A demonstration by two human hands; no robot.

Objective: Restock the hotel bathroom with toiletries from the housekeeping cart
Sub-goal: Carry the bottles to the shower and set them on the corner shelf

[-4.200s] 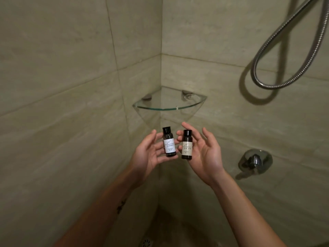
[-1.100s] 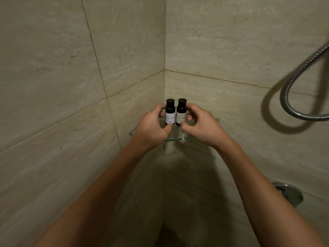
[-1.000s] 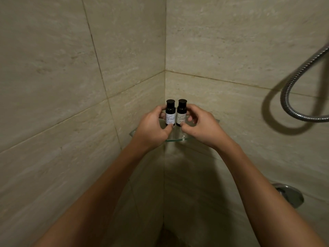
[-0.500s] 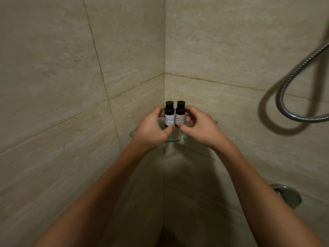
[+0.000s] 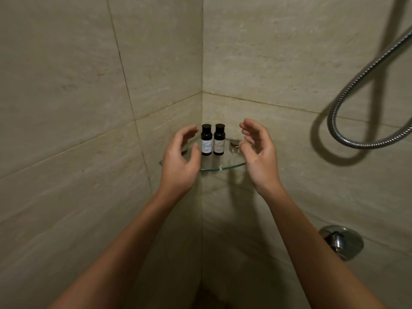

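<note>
Two small dark toiletry bottles with black caps and pale labels stand upright side by side on a glass corner shelf (image 5: 223, 167): the left bottle (image 5: 206, 139) and the right bottle (image 5: 219, 139). My left hand (image 5: 180, 161) hovers just left of them, fingers apart, holding nothing. My right hand (image 5: 258, 152) is to their right, open too, a short gap from the right bottle. Neither hand touches a bottle.
Beige tiled walls meet in the corner behind the shelf. A metal shower hose (image 5: 361, 103) loops down at the right. A chrome tap handle (image 5: 341, 241) sticks out of the right wall, lower down.
Both hands have let go of the bottles and drawn back and apart. The bottles stay standing on the shelf where they were held.
</note>
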